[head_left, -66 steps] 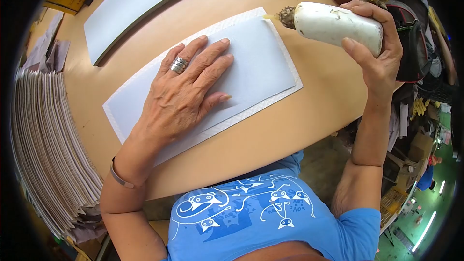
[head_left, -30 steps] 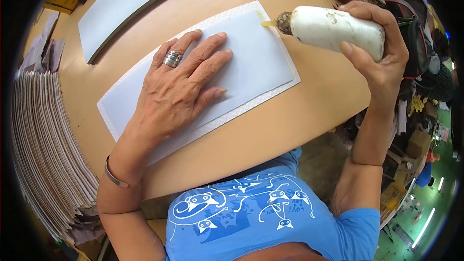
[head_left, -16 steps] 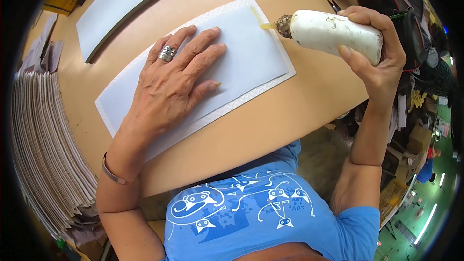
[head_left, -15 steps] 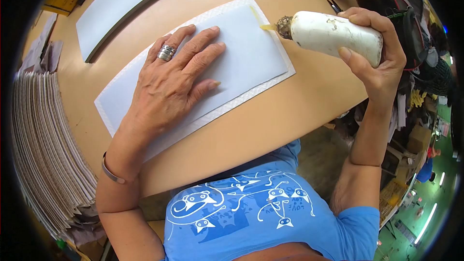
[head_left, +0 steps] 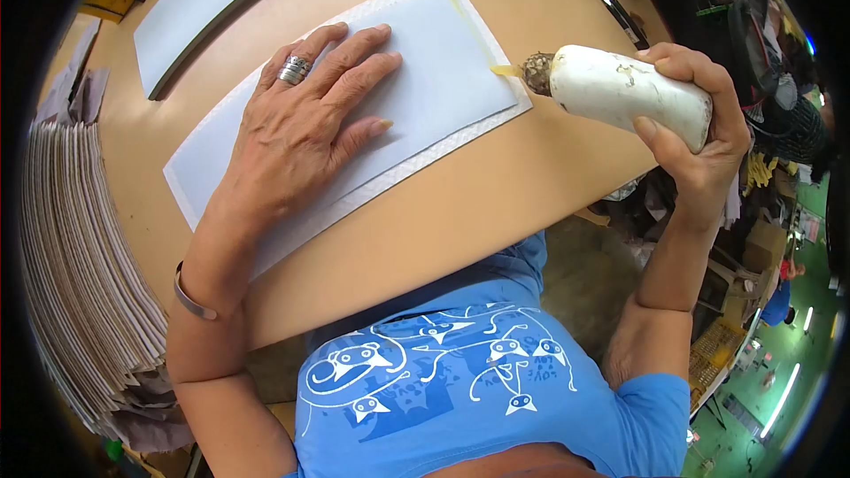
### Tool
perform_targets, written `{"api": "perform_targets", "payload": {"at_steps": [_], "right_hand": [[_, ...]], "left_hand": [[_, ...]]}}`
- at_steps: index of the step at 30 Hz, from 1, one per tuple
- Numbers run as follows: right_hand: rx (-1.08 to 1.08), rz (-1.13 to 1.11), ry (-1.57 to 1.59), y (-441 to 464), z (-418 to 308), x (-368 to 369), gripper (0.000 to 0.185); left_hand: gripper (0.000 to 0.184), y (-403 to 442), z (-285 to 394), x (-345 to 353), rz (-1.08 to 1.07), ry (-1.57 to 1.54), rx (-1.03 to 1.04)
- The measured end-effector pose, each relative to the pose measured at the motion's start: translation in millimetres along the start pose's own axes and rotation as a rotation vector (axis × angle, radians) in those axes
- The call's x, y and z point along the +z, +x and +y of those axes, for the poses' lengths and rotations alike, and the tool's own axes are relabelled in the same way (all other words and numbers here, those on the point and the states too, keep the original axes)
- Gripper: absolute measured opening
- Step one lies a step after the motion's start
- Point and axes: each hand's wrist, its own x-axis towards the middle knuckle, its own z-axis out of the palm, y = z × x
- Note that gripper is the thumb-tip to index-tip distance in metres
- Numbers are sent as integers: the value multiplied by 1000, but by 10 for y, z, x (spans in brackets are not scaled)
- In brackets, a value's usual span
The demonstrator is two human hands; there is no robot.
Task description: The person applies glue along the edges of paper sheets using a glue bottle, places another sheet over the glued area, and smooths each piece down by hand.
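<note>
My left hand (head_left: 297,128) lies flat on a pale, curved-sided panel (head_left: 425,62), fingers spread and thumb out to the side. Beneath the panel, a slightly larger white textured sheet (head_left: 460,134) shows along its edges. In my right hand (head_left: 704,124) is a white glue bottle (head_left: 624,88), tilted nearly on its side above the table. Its neck is crusted brown, and its yellowish nozzle (head_left: 506,71) points at the panel's right edge, though I cannot tell whether it touches. A thin yellowish streak (head_left: 455,3) marks the panel near its far right corner.
Another curved panel (head_left: 204,13) with a dark edge lies farther back on the tan table (head_left: 425,221). Stacked sheets (head_left: 88,265) stand at the left. A dark pointed tool (head_left: 617,11) and a black bag (head_left: 708,31) are at the back right.
The glue bottle's nozzle has moved down the panel's right edge towards the near corner. My left hand keeps its place on the panel, while the whole view has shifted slightly.
</note>
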Motion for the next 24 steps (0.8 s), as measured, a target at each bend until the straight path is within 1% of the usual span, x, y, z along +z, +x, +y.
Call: {"api": "perform_targets", "payload": {"at_steps": [10,12,15,19,22,23,24], "right_hand": [[-6,28,11,-212,-76,-50,39],[4,35,1,-215,-98,-46,39],[68,70,-8,-177,-111,-7,37],[61,97,-25,-36,-27,88,36],[69,130,-30,76,25,195,36],[17,121,-23,129,83,209,34],[27,123,-23,171,116,223,34]], "left_hand": [[44,-13,1,24,-1,25,-4],[48,-21,-1,12,-41,33,-8],[50,-19,-7,4,-58,26,-6],[45,-14,-10,36,1,17,4],[46,-12,-9,37,3,31,4],[46,-10,-5,34,2,33,4],[46,-8,0,31,1,35,3]]}}
